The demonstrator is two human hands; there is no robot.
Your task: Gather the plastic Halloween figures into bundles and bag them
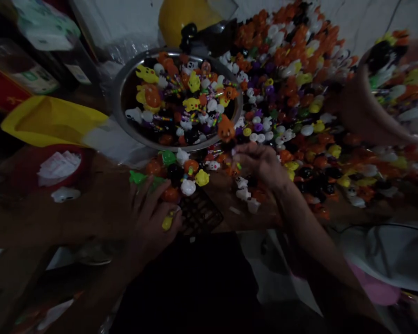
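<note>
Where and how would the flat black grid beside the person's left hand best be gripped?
Probably pinched by its right edge, coming from the right: the black grid lies flat, and that edge looks uncovered, with wooden surface showing beside it. Small figures crowd its far side, and the left hand sits at its left end.

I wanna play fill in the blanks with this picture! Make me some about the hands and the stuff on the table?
1. The white slips lie in a ____ bowl.
2. The tray behind them is ____.
3. The black grid lies nearer the ____ hand.
4. The pumpkin by the right hand, at the rim of the metal bowl, is ____.

Missing words: red; yellow; left; orange.
</note>
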